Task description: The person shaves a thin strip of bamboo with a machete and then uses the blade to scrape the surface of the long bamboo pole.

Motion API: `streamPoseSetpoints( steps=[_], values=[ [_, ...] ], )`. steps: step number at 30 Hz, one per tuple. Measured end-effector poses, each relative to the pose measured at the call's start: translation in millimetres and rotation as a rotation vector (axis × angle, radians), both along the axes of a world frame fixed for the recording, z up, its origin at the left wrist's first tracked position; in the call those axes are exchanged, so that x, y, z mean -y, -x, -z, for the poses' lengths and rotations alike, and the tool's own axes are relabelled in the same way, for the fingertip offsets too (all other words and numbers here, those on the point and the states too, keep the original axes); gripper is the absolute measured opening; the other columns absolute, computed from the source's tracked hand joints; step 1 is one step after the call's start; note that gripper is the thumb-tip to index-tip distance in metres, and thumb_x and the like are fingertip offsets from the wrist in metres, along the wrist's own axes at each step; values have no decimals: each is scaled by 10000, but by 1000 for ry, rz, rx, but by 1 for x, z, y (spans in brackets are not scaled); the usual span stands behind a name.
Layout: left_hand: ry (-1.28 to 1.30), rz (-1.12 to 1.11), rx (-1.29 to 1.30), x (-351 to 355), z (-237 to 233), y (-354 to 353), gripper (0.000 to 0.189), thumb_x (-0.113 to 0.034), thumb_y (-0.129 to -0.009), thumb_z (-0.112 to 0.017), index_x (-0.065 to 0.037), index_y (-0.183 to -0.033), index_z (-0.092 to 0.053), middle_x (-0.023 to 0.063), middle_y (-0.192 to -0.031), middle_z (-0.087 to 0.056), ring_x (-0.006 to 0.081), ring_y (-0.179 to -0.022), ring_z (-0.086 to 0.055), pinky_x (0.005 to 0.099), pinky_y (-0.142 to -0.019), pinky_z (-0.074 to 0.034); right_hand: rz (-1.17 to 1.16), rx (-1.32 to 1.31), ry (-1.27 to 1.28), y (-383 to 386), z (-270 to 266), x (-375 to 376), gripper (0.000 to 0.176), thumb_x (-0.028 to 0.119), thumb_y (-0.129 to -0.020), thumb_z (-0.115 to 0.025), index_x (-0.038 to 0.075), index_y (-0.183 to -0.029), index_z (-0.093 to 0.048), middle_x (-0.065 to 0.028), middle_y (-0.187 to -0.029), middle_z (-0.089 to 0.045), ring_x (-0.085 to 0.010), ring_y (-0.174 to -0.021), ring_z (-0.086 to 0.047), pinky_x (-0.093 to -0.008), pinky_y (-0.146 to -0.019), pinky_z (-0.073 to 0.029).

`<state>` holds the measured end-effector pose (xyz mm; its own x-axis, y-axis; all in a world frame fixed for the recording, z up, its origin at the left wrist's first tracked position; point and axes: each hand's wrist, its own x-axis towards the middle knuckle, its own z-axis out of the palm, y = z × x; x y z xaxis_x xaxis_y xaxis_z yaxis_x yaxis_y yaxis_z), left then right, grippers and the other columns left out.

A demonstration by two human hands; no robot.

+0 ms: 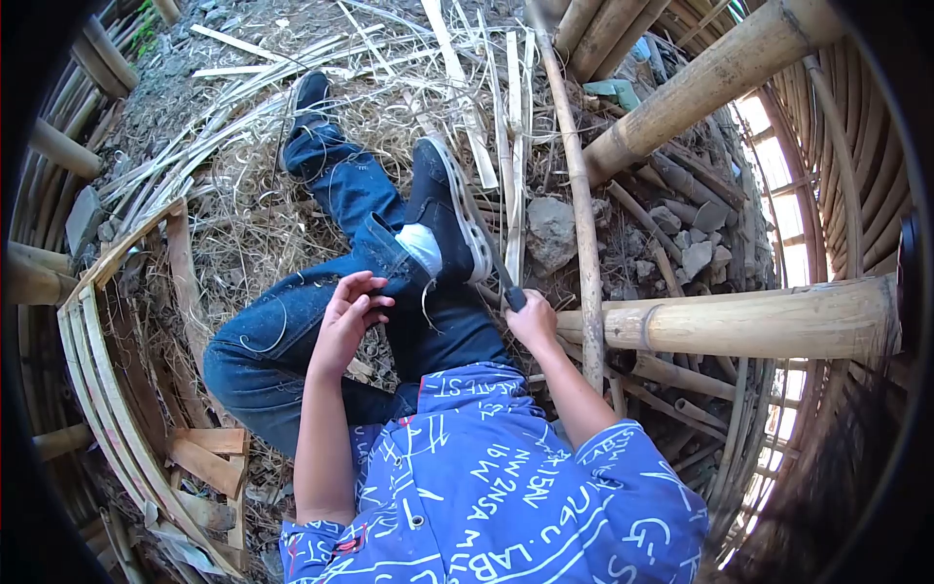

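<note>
My right hand (532, 319) is closed around the dark handle of a knife (514, 296), whose thin blade points up and away beside the sole of my shoe (443, 204). Raised over my bent leg in blue jeans (268, 341), my left hand (352, 313) has its fingers loosely curled and apart, with nothing visible between them. Thin pale bamboo strips (516, 146) lie on the ground just beyond the shoe. Curly shavings (263, 234) cover the ground around my legs.
A thick bamboo pole (749, 321) juts in from the right, and another (710, 88) slants across the upper right. A long thin pole (577, 195) runs upright beside rocks (552, 234). Bent slats (102, 389) and wood blocks (209, 457) lie left.
</note>
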<state>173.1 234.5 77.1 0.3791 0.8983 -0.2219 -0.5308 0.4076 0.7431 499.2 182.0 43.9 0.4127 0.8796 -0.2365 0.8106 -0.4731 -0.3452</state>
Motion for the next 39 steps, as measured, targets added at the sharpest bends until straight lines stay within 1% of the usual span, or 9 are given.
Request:
streamPoseSetpoints(
  steps=[8,10,12,15,22,25,28,32,39],
  values=[
    [-6,24,11,-1,6,3,404,-190,-942,-549,-70,-1308,-429,118,-1255,-534,227,-1044,-598,355,-849,-494,2,-135,-305,7,-21,-16,281,231,-712,-739,2,-839,-636,-199,-870,-645,-389,-835,-631,-452,-748,-494],
    [-6,20,13,0,5,4,409,-190,-940,-554,-68,-1311,-428,119,-1255,-534,224,-1042,-599,359,-848,-498,25,-283,-363,23,-43,-36,238,177,-708,-743,-5,-819,-636,-147,-704,-619,-297,-660,-614,-384,-668,-494],
    [-9,22,-1,0,3,6,411,-188,-940,-555,-74,-1314,-429,120,-1252,-538,221,-1043,-600,363,-845,-503,-22,-420,-515,40,-44,-55,194,142,-753,-737,1,-846,-642,-77,-721,-651,-157,-644,-607,-321,-611,-485],
    [29,37,-39,0,-12,13,392,-159,-938,-556,-83,-1305,-441,102,-1234,-552,196,-1034,-604,317,-832,-496,-15,-764,-505,76,-47,-80,144,66,-830,-672,2,-953,-635,-51,-776,-645,-105,-668,-637,-234,-581,-505],
    [-87,-137,-199,9,-51,80,418,-129,-917,-589,-74,-1303,-438,85,-1236,-536,169,-1059,-573,298,-852,-469,-288,-1153,-373,188,-103,-131,117,-31,-782,-641,-7,-878,-580,-51,-801,-602,-124,-659,-626,-255,-618,-497],
    [-98,-274,-294,25,-67,119,447,-121,-901,-601,-62,-1307,-425,94,-1242,-530,185,-1074,-565,307,-868,-463,-350,-1210,-106,220,-96,-173,112,-35,-777,-615,-27,-880,-570,-70,-760,-608,-146,-643,-644,-258,-551,-497],
    [-67,-389,-331,51,-74,151,470,-97,-882,-603,-47,-1309,-412,111,-1254,-520,196,-1074,-566,319,-879,-459,-483,-1090,109,252,-89,-229,213,28,-731,-639,-26,-931,-588,-87,-745,-626,-173,-638,-659,-274,-539,-518],
    [-17,-617,-557,88,-87,178,462,-31,-841,-591,-37,-1277,-437,88,-1218,-518,174,-1061,-547,312,-900,-441,-605,-1050,302,310,-65,-301,158,48,-735,-620,-37,-858,-567,-98,-709,-622,-172,-597,-647,-289,-498,-508],
    [26,-786,-933,125,-109,195,475,-37,-802,-607,-28,-1251,-454,87,-1201,-504,178,-1050,-545,321,-899,-432,-949,-432,329,418,-29,-375,281,193,-685,-690,-70,-764,-632,-155,-660,-658,-202,-547,-655,-332,-517,-520]
  ],
)
